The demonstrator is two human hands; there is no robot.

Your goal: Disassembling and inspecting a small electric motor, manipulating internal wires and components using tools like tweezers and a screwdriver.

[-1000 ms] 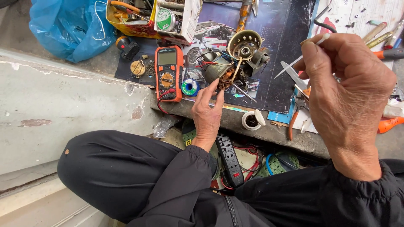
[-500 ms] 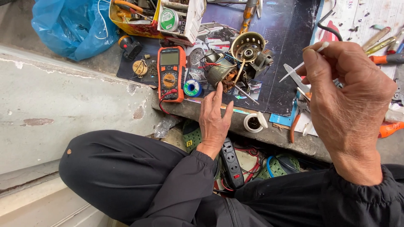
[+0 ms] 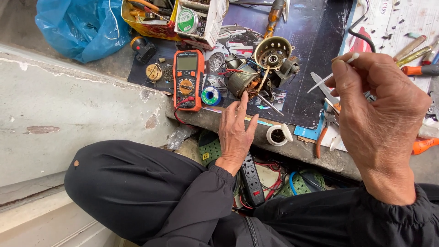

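Two hands are working in the head view: our left hand (image 3: 235,132), fingers spread, is reaching the opened motor (image 3: 256,73) on the desk (image 3: 315,105); our right hand (image 3: 379,114) is pinching a thin white stick (image 3: 331,75). Nudging the motor might snap its fine wires.

The small electric motor (image 3: 256,75) lies on the dark mat, opened, with copper windings, coloured wires and a round metal housing tipped up beside it. The thin white stick (image 3: 331,73) is held slanted in the air, well right of the motor.
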